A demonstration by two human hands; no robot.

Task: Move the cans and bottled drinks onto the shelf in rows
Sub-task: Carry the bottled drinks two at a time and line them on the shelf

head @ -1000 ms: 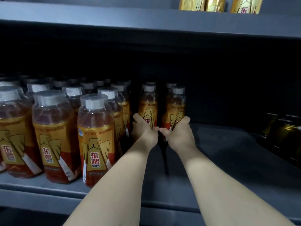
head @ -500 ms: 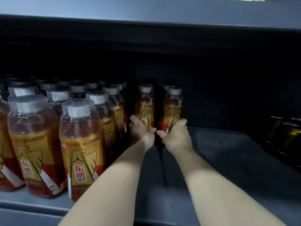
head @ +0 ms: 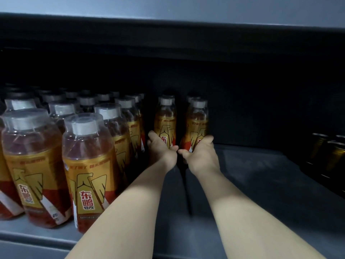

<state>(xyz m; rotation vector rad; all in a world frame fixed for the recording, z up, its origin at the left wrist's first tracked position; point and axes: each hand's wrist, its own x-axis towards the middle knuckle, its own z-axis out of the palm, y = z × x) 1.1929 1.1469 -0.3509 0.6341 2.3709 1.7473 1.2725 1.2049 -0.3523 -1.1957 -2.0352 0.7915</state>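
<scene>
Wraps left hand point(head: 161, 150) round left bottle point(head: 165, 118), right hand point(head: 202, 157) round right bottle point(head: 198, 120), each grip curled low. Push both back upright and parallel.

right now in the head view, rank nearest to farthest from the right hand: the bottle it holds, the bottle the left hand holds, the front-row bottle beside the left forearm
1. right-hand bottle, in the grip of the right hand, back right.
2. left-hand bottle, just to the left, held by the left hand.
3. front bottle, far left at the front edge of the shelf.
</scene>
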